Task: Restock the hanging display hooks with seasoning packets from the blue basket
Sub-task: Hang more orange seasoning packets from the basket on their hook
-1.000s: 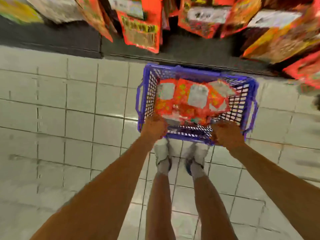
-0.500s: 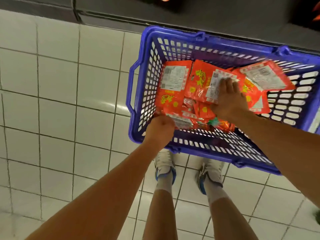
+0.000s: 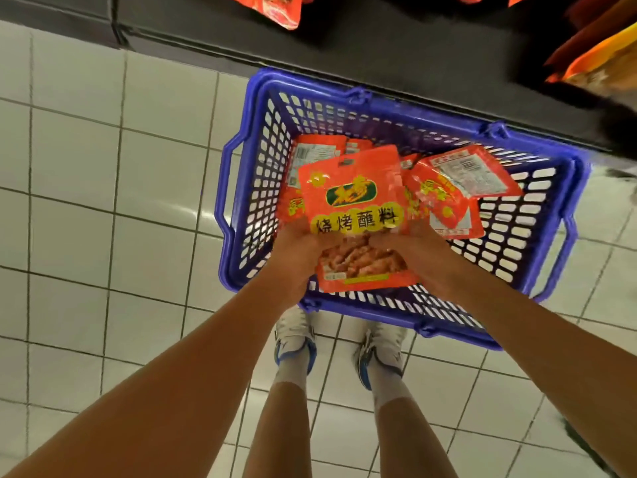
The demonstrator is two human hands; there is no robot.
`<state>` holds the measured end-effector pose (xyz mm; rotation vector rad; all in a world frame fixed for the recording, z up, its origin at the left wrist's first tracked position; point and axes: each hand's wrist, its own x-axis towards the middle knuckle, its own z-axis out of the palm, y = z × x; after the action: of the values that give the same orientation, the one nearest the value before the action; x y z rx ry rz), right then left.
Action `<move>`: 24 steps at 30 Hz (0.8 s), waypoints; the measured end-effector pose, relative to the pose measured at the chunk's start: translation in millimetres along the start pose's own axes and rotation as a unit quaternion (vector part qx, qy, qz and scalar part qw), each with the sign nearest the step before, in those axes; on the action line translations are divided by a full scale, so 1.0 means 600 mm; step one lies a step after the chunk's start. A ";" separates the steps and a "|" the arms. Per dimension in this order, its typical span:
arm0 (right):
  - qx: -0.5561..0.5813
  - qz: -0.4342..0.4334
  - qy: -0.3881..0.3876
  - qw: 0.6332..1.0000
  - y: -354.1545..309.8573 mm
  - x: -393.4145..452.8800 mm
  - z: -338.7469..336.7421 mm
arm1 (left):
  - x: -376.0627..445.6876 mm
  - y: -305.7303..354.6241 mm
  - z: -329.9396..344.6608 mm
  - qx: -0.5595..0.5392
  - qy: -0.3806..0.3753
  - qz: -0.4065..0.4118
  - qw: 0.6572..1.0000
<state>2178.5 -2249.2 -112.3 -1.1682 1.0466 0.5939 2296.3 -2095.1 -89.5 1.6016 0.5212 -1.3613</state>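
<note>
A blue plastic basket [image 3: 241, 215] stands on the tiled floor in front of my feet. Inside it lie several red seasoning packets [image 3: 458, 188], some face down. Both hands grip one red packet [image 3: 355, 201] with a green logo and yellow lettering, lifted face up over the basket's near side. My left hand [image 3: 300, 250] grips its left edge and my right hand [image 3: 420, 250] grips its right edge. More red and orange packets [image 3: 275, 8] hang at the top edge of the view.
A dark shelf base [image 3: 344, 53] runs along the floor just behind the basket. Orange packets [image 3: 599, 60] hang at the upper right. My two white shoes [image 3: 296, 339] stand right at the basket's near rim. White floor tiles spread to the left.
Both hands went from the basket's near rim into the basket, took hold of one packet together and raised it face up. The view tilted down, then slightly up.
</note>
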 end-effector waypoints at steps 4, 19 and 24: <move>-0.167 -0.007 0.179 0.969 0.030 0.047 -0.053 | 0.014 -0.005 -0.012 0.033 0.065 -0.003 0.997; -0.457 -0.096 0.309 0.829 0.099 0.106 -0.144 | 0.027 -0.024 -0.033 0.065 0.068 0.020 0.995; -0.434 -0.228 0.223 0.843 0.049 0.013 -0.129 | -0.004 0.000 -0.039 0.064 0.066 0.037 0.995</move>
<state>2130.7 -2313.1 -134.7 -2.3709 0.8186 0.4140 2308.2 -2074.6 -88.7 1.8064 0.4558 -1.2612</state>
